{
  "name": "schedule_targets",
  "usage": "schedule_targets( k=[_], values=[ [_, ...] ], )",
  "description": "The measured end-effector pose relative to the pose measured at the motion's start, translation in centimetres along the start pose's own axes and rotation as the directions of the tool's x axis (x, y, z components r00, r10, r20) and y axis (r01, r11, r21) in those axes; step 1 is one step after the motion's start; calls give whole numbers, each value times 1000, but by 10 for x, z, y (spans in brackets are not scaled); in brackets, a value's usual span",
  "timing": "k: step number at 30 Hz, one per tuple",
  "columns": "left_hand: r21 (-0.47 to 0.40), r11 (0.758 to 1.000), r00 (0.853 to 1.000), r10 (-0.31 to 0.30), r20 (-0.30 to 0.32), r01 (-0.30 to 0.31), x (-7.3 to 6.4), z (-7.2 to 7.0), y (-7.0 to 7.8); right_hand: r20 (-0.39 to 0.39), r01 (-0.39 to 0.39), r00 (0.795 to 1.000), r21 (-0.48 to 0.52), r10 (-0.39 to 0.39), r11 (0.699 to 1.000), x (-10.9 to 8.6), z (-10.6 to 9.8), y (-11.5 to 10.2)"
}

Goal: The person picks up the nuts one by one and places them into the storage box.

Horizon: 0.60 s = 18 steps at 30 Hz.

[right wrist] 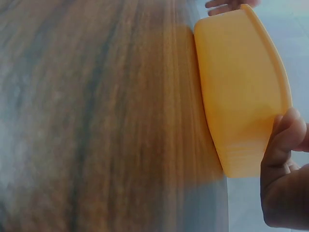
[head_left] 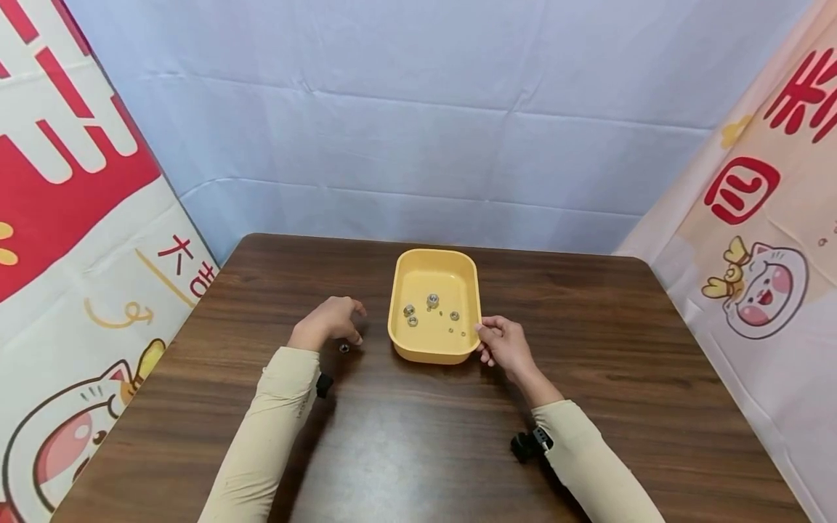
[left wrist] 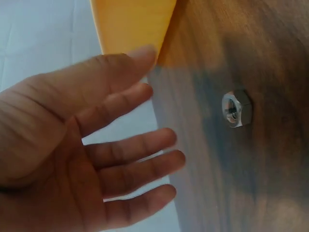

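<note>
A yellow tray [head_left: 434, 358] stands on the table with several metal nuts [head_left: 433, 299] of various sizes on its floor. My right hand [head_left: 506, 345] pinches the tray's near right corner; in the right wrist view the thumb [right wrist: 291, 126] lies at the rim. Left of the tray, my left hand [head_left: 332, 319] hovers over the table, fingers spread and nothing in them. One hex nut [head_left: 344, 349] lies on the wood just below that hand, apart from the fingers. The left wrist view shows the same nut [left wrist: 236, 108] standing on the wood beyond the fingertips.
The dark wooden table [head_left: 405, 436] reaches back to a pale hanging cloth [head_left: 405, 145]. Printed banners with cartoon figures hang at the left [head_left: 78, 218] and right. A small black device sits at each wrist.
</note>
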<state>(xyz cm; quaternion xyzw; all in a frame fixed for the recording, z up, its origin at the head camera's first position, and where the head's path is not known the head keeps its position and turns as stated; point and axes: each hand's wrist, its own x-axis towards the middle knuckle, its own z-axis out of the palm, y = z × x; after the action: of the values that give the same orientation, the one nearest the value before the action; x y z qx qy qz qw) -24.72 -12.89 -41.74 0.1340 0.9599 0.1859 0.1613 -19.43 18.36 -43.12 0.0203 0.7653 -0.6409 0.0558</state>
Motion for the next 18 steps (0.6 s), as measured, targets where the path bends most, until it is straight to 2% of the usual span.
schedule_targets(
  k=[6,9,18],
  values=[
    [15,996,996,-91,19,91,0,3,-9,0,-6,1000,16,6,1000,5,-1,8],
    [15,993,993,-118,27,117,0,5,-14,-4,-8,1000,25,9,1000,11,-2,15],
    [-153,972,984,-174,33,177,-2,12,-26,-12,-11,1000,17,11,1000,20,-3,30]
  ],
)
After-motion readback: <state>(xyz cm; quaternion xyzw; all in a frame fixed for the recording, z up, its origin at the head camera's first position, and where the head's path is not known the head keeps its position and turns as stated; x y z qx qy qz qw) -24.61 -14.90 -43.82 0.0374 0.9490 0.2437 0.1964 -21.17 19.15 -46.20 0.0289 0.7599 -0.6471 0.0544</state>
